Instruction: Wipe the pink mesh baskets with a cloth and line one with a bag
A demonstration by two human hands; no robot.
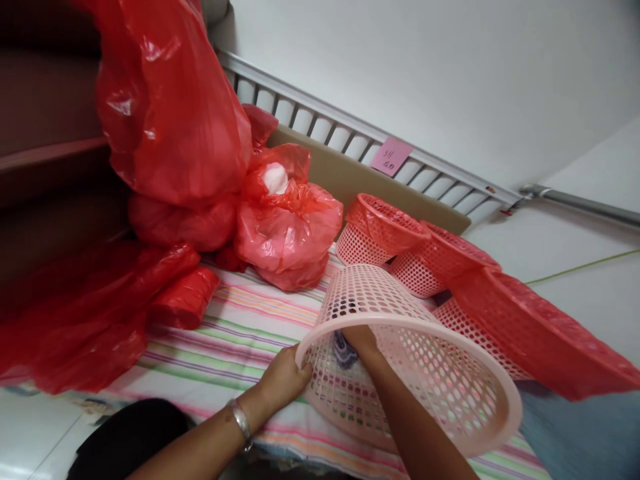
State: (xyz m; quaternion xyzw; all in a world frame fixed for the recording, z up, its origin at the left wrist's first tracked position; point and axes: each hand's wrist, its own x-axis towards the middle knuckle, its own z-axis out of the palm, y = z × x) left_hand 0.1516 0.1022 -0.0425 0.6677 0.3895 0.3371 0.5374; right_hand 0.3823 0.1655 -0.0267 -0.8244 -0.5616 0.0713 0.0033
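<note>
A pink perforated plastic basket (pixel 370 287) lies tipped on its side, its wide mouth facing me. My left hand (pixel 285 380), with a silver bracelet at the wrist, grips the basket's rim at the left. Reaching inside, my right hand (pixel 361 339) presses a bunched grey-blue cloth (pixel 344 350) against the inner wall. Its fingertips are partly hidden by the basket wall and the cloth. Beneath the basket is a striped cloth cover (pixel 240 333).
Behind stand several baskets lined with red bags (pixel 385 223). Stuffed red plastic bags (pixel 290 233) sit at the back left, beside a roll of red bags (pixel 183 300). A radiator (pixel 320 127) with a pink note (pixel 391 157) runs along the wall; a pipe (pixel 585 203) is at right.
</note>
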